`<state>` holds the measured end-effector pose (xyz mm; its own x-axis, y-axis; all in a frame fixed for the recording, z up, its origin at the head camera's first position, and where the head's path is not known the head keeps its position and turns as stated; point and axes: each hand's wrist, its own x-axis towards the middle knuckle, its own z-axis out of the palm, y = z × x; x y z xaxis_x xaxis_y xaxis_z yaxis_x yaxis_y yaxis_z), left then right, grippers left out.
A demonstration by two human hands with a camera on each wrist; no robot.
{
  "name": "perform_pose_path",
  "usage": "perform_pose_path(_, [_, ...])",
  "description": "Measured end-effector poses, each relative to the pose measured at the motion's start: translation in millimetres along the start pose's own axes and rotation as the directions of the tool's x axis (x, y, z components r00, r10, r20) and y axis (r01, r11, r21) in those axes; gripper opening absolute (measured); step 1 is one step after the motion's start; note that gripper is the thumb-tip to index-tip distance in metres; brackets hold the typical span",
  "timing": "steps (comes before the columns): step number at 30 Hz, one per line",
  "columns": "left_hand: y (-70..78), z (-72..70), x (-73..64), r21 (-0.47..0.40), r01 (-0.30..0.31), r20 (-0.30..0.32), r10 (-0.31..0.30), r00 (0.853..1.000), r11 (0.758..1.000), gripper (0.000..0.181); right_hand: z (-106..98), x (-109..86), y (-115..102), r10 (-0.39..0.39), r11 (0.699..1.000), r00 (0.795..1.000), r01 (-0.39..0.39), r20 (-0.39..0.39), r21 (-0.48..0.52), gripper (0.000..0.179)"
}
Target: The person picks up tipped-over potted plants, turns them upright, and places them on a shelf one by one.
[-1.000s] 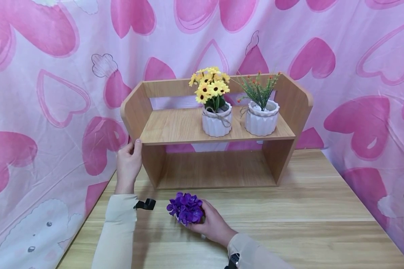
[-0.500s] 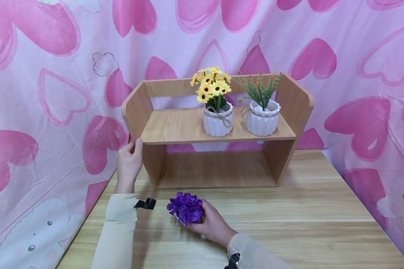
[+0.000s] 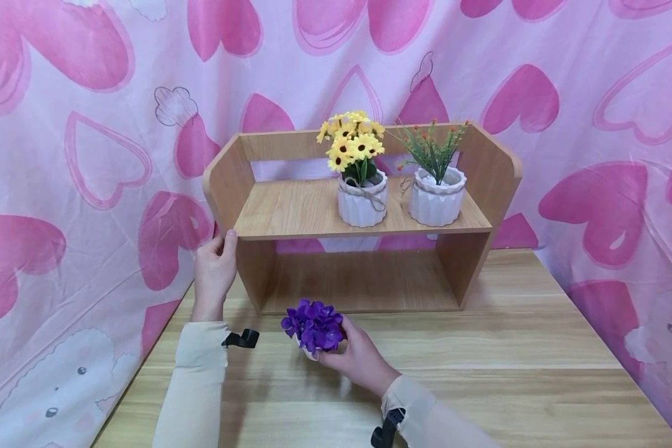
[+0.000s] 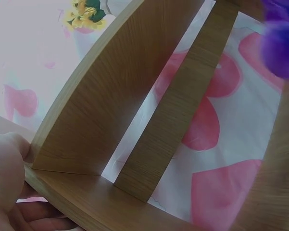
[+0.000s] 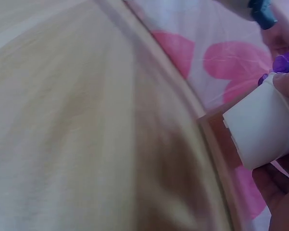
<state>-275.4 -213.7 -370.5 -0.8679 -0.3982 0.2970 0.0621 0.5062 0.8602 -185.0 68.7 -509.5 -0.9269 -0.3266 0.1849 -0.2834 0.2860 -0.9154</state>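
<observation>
My left hand (image 3: 214, 274) grips the front edge of the left side panel of a two-tier wooden shelf (image 3: 291, 208), thumb by the upper board's corner. The left wrist view has its fingers below that panel's edge. My right hand (image 3: 364, 362) holds a potted purple flower (image 3: 315, 325) in front of the lower tier. In the right wrist view its smooth white pot (image 5: 262, 122) sits tilted between thumb and fingers, off the tabletop. On the upper board stand two white fluted pots: one with yellow daisies (image 3: 361, 202), the other with red-tipped green sprigs (image 3: 437, 199).
The shelf stands toward the back of a light wooden table (image 3: 509, 373). A pink heart-patterned cloth (image 3: 593, 124) hangs behind and along both sides. The shelf's right side panel (image 3: 490, 174) rises close beside the red-tipped plant.
My right hand has moved the potted purple flower slightly forward and up, toward the shelf. The left hand keeps its grip, and the two pots on the shelf stay put.
</observation>
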Motion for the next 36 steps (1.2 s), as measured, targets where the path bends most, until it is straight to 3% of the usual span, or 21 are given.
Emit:
perform_pose_path(6, [-2.3, 1.0, -0.9, -0.013, 0.007, 0.003, -0.007, 1.0, 1.0, 0.056, -8, 5.6, -17, -0.011, 1.0, 0.999, 0.012, -0.034, 0.025, 0.072])
perform_pose_path(12, [-2.2, 1.6, -2.1, -0.033, 0.03, 0.023, -0.029, 0.999, 0.999, 0.059, -17, 9.5, -34, 0.025, 0.998, 0.999, -0.022, -0.046, 0.063, 0.071])
perform_pose_path(18, [-2.4, 1.8, -1.9, -0.01, -0.042, -0.02, 0.042, 0.999, 0.999, 0.054, -26, 16.8, -53, 0.009, 0.998, 0.998, -0.005, -0.062, 0.07, 0.068])
perform_pose_path(21, [-2.1, 1.9, -1.8, -0.002, -0.035, -0.016, 0.035, 0.999, 0.999, 0.055, -31, 20.5, -62, 0.006, 0.998, 0.997, -0.002, -0.072, 0.058, 0.068])
perform_pose_path(30, [1.0, 1.5, -2.3, -0.007, 0.002, 0.008, -0.002, 1.0, 1.0, 0.058, -47, 37.7, -89, -0.093, 0.995, 0.99, 0.096, -0.102, 0.022, 0.067])
perform_pose_path(36, [1.8, -0.2, -2.8, -0.013, -0.013, 0.007, 0.013, 1.0, 1.0, 0.058, -57, 51.2, -109, -0.135, 0.991, 0.987, 0.135, -0.09, -0.007, 0.067])
